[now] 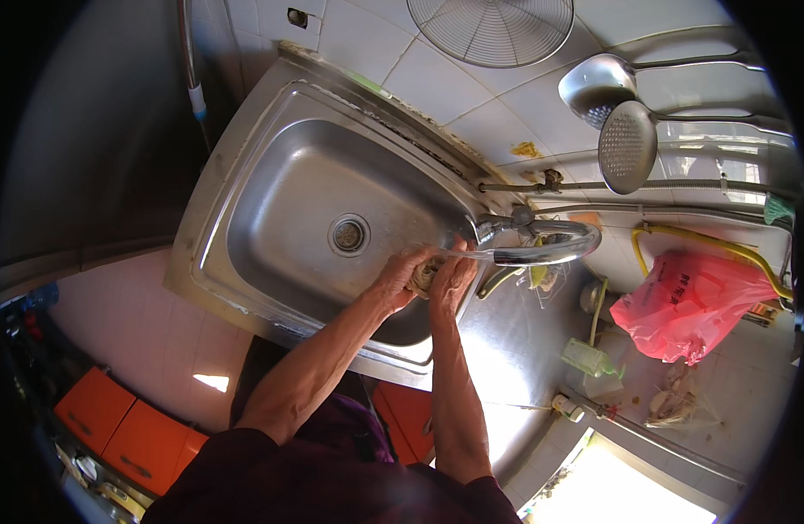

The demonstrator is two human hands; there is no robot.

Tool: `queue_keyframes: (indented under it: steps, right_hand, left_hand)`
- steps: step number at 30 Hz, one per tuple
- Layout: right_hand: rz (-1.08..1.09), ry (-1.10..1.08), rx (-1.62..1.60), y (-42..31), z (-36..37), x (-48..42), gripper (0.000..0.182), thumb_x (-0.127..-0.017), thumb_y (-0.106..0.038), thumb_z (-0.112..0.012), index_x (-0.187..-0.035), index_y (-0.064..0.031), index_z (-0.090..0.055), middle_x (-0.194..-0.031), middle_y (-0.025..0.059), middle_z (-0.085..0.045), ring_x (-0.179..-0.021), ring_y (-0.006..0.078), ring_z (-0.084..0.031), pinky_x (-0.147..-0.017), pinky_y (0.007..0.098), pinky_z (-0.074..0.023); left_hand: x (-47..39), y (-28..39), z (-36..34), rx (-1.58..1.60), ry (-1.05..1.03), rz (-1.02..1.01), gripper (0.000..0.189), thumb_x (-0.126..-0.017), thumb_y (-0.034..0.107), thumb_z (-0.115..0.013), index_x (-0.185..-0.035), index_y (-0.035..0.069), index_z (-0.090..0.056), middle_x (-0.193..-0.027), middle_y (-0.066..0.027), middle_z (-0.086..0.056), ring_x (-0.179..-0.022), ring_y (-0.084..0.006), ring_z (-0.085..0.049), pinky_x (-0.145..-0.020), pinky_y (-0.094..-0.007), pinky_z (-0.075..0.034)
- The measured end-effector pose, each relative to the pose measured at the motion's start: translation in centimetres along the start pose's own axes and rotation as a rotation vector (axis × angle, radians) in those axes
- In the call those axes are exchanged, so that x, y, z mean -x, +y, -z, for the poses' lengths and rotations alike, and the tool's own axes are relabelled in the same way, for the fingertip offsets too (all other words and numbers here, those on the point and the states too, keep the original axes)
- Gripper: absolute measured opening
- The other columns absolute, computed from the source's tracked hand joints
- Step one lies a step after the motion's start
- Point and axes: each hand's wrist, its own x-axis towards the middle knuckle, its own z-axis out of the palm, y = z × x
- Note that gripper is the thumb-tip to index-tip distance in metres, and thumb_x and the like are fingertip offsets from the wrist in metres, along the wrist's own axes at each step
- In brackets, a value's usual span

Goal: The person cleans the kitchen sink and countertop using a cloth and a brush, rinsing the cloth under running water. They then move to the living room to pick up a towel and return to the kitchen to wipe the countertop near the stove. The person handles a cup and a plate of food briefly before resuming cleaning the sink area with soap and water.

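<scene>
A wrinkled beige bundle, possibly a wet cloth (423, 278), is held between both hands over the right end of a stainless steel sink basin (297, 216). My left hand (399, 280) grips its left side. On its other side, my right hand (453, 278) presses against it with the fingers pointing away from me. Water streams leftward from the curved chrome faucet (572, 239), passing over my fingers. Part of the bundle is hidden by the hands. The round drain strainer (349, 234) lies left of them, uncovered.
A steel drainboard (500, 354) adjoins the sink on the right, with a green-handled utensil (500, 281) near the faucet. A skimmer (628, 147) and a ladle (598, 82) hang on the tiled wall. Farther right hangs a red plastic bag (693, 304).
</scene>
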Motion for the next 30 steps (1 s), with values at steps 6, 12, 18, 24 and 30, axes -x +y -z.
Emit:
queue_keyframes:
  steps: [6, 12, 18, 24, 30]
  right_hand:
    - [0.145, 0.049, 0.281, -6.0, 3.0, -3.6, 0.024, -0.095, -0.025, -0.068, -0.103, -0.0021, -0.071, -0.088, 0.0147, -0.071, -0.079, 0.0342, -0.067, -0.075, 0.0486, -0.05]
    - [0.145, -0.027, 0.48, -3.0, 2.5, -8.2, 0.022, -0.095, -0.027, -0.066, -0.094, -0.006, -0.073, -0.076, 0.0207, -0.07, -0.074, 0.0415, -0.07, -0.068, 0.0498, -0.0537]
    - [0.048, 0.049, 0.267, -3.7, 2.3, -8.0, 0.03, -0.098, -0.033, -0.062, -0.098, -0.0053, -0.073, -0.083, 0.0189, -0.071, -0.068, 0.0359, -0.067, -0.064, 0.0427, -0.0503]
    - [0.051, 0.01, -0.15, -4.8, -0.7, 2.7, 0.05, -0.1, -0.033, -0.063, -0.139, -0.0033, -0.053, -0.094, 0.011, -0.07, -0.067, 0.0211, -0.066, -0.06, 0.0385, -0.0527]
    - [-0.939, -0.622, -1.597, -6.1, -3.1, 9.1, 0.069, -0.093, -0.054, -0.067, -0.14, -0.006, -0.051, -0.117, 0.0071, -0.065, -0.104, 0.0187, -0.063, -0.088, 0.0354, -0.0524]
  left_hand:
    - [0.2, 2.8, 0.5, 0.267, 0.056, -0.041, 0.027, -0.097, 0.034, -0.066, -0.101, 0.007, -0.068, -0.104, -0.0111, -0.071, -0.097, -0.0258, -0.07, -0.087, -0.0459, -0.059]
    - [0.1, 3.3, 3.0, 0.378, 0.16, 0.001, 0.03, -0.099, 0.039, -0.06, -0.092, 0.009, -0.063, -0.084, -0.0085, -0.068, -0.077, -0.0264, -0.069, -0.07, -0.0487, -0.06]
    - [1.9, 4.0, 2.7, 0.217, 0.393, -0.015, 0.031, -0.093, 0.038, -0.063, -0.09, 0.008, -0.061, -0.07, -0.0086, -0.06, -0.052, -0.0247, -0.059, -0.04, -0.0426, -0.045]
    - [3.6, 4.9, 0.8, 0.0, 0.681, -0.155, 0.03, -0.091, 0.036, -0.061, -0.085, 0.007, -0.06, -0.069, -0.0076, -0.059, -0.051, -0.0232, -0.058, -0.043, -0.0395, -0.047]
    - [3.7, 3.2, 2.4, -0.302, 0.619, -0.464, 0.037, -0.096, 0.04, -0.059, -0.083, 0.006, -0.062, -0.069, -0.0064, -0.062, -0.055, -0.0215, -0.06, -0.053, -0.0361, -0.051]
